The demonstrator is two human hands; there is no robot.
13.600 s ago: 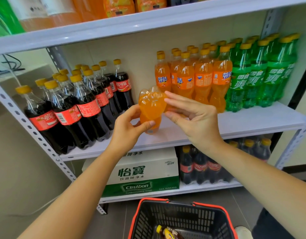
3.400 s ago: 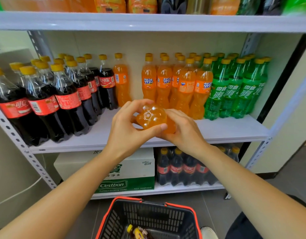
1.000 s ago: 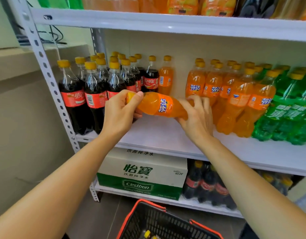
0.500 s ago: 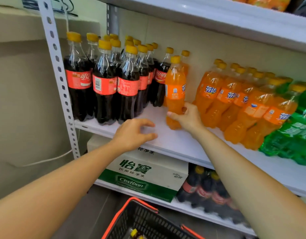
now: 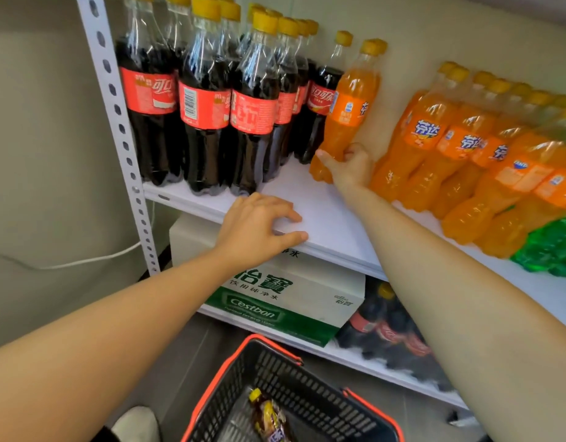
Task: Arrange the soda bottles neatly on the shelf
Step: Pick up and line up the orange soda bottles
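Head view: basket nearest, then the left hand lies loose-fingered on the shelf lip, holding nothing. Further in, the right hand grips the orange soda bottle low down, apparently tilted beside the cola bottles. Letting go early could topple it into them.

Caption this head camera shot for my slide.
Right hand holds orange soda bottle beside colas; left hand rests on shelf.

Bright, even indoor light, soft shadows, slight blur, wide-angle bending at edges.
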